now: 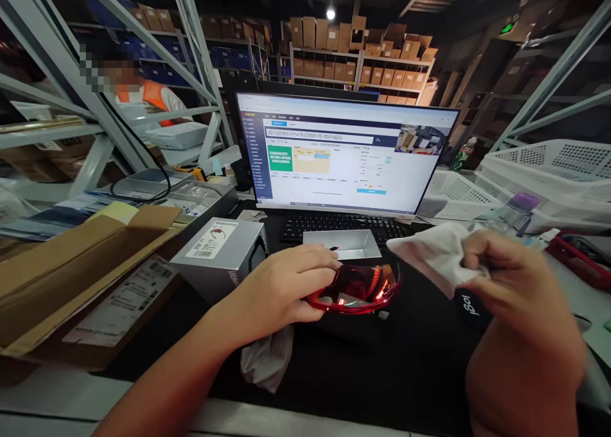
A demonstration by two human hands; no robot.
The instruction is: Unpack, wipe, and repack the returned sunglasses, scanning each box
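My left hand [281, 291] grips a pair of red tinted glasses [360, 287] by their left side, just above the black desk mat [382, 373]. A grey pouch [267, 360] hangs below that hand. My right hand [515, 291] is closed on a white cleaning cloth [439, 256], held to the right of the glasses and apart from them. A grey product box [219, 252] lies to the left of my left hand. A small open grey tray [341, 243] sits in front of the keyboard [344, 224].
A monitor [344, 154] stands behind the keyboard. An open cardboard carton [71, 278] lies at the left. White perforated baskets [539, 176] are stacked at the right, with a black mouse [470, 306] under my right hand. A person in an orange vest [143, 100] works behind the shelving.
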